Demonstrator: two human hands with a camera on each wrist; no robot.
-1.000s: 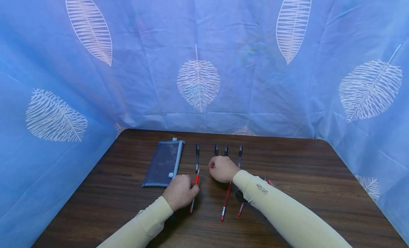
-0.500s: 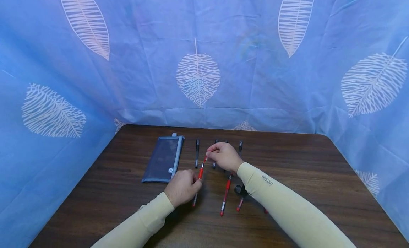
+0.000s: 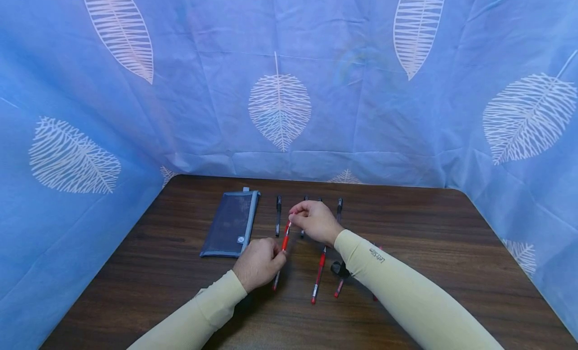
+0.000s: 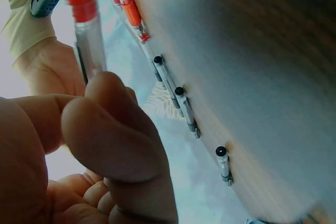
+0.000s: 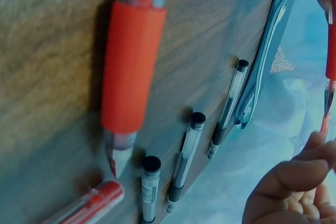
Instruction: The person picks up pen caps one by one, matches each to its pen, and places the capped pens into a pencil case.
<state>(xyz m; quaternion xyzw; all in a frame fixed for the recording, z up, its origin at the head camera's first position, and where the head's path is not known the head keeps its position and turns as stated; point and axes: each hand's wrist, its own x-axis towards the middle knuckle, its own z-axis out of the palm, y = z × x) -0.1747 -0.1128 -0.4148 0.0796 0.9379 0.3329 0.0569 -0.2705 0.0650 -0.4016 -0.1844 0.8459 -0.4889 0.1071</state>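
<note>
My left hand [image 3: 259, 265] holds an uncapped red pen [image 3: 285, 242] by its barrel, tip pointing up and away. In the left wrist view, the pen's red end plug [image 4: 83, 3] sticks out above the thumb and finger. Between the fingertips of my right hand [image 3: 318, 222] is a red pen cap [image 5: 325, 125], pinched at the pen's tip. How far the tip sits inside the cap cannot be told. Near the right forearm lie another red pen [image 3: 318, 277], without its cap, and a further red pen [image 3: 339, 288], partly hidden.
Several black pens, one of them leftmost [image 3: 278, 217], lie in a row behind my hands, some partly covered by the right hand. A grey-blue zip pouch [image 3: 229, 224] lies at left on the brown wooden table [image 3: 406, 214]. A leaf-print curtain [image 3: 203, 89] surrounds the table.
My right hand has risen and brought the red cap over to the pen's tip. The left hand has shifted slightly right with the pen. Little differs over the last half second.
</note>
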